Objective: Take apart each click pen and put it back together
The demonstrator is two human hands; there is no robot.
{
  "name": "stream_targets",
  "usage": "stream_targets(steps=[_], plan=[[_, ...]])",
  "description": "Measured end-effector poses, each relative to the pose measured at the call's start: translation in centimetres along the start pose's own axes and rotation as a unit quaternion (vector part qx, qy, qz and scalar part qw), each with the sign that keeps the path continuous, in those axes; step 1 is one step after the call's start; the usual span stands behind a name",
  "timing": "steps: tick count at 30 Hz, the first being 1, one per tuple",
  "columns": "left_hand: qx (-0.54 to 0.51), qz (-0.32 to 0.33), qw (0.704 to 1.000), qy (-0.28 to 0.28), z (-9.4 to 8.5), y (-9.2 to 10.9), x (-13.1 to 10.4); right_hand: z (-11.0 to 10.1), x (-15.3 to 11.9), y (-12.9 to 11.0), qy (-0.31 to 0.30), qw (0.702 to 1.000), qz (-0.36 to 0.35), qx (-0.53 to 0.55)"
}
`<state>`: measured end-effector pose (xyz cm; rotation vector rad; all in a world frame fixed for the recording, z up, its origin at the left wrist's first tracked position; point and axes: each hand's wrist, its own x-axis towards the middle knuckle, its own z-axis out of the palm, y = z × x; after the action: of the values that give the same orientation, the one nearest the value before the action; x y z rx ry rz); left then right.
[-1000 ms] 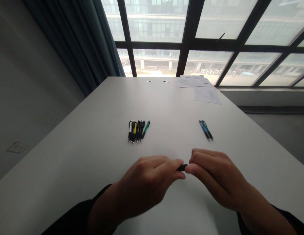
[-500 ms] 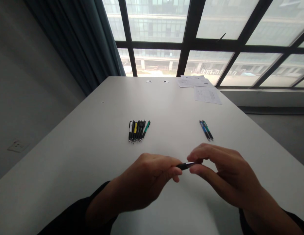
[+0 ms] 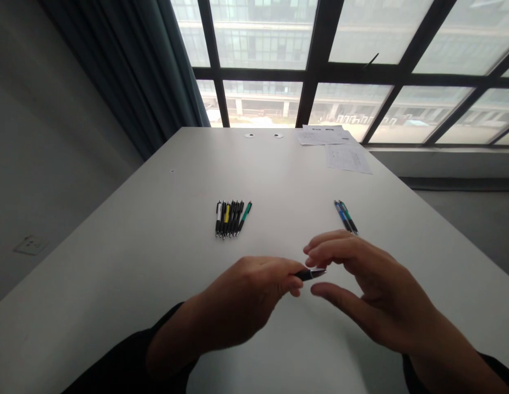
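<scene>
Between the thumb and fingers of my left hand (image 3: 254,295) is a pen (image 3: 312,274), its silver tip pointing right and its rear part hidden in the hand. My right hand (image 3: 373,290) is open around that tip, thumb below and fingers above, with a gap between them. Farther back on the left lies a row of several pens (image 3: 227,219), mostly black, with a white, a yellow and a green one among them. Beyond my right hand two pens (image 3: 345,217), one blue and one green, lie side by side, their tips partly covered by the hand.
The white table (image 3: 135,241) runs back to a large window (image 3: 262,98). Sheets of paper (image 3: 345,156) lie at its far right corner. Two round cable holes (image 3: 249,135) sit near the back edge. A dark curtain (image 3: 156,71) hangs at the left.
My right fingers have come off the pen tip and spread apart, the upper ones moving slightly up and left. My left hand keeps its hold on the pen, almost unmoved.
</scene>
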<state>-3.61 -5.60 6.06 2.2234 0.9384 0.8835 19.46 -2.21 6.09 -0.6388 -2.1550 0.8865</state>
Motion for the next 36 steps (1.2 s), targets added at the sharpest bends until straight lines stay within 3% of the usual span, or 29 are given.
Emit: stream_targets(steps=[3,10,14,20,24,30,36], plan=[[-0.007,-0.002,1.000,-0.007,0.0,0.0,0.0,-0.1,0.0,-0.1,-0.003,1.000,0.020,-0.008],[-0.034,-0.056,0.997,-0.047,-0.3,0.2,-0.3,0.0,0.2,-0.2,-0.010,0.999,-0.048,0.023],[-0.028,-0.045,0.998,-0.039,-0.3,0.0,-0.3,0.2,0.1,-0.2,0.025,1.000,0.002,0.009],[-0.011,-0.066,0.997,-0.031,0.0,-0.4,-0.4,0.3,0.1,-0.2,0.007,1.000,-0.001,0.007],[-0.012,-0.065,0.997,-0.043,0.0,-0.3,-0.4,0.5,-0.2,-0.1,0.002,0.999,0.045,0.018],[0.021,-0.099,0.994,-0.049,0.0,0.0,-0.3,-0.1,0.2,-0.3,-0.002,1.000,-0.026,-0.002],[0.026,-0.115,0.993,-0.026,0.1,-0.2,-0.6,-0.6,0.1,-0.4,0.000,1.000,-0.026,-0.017]])
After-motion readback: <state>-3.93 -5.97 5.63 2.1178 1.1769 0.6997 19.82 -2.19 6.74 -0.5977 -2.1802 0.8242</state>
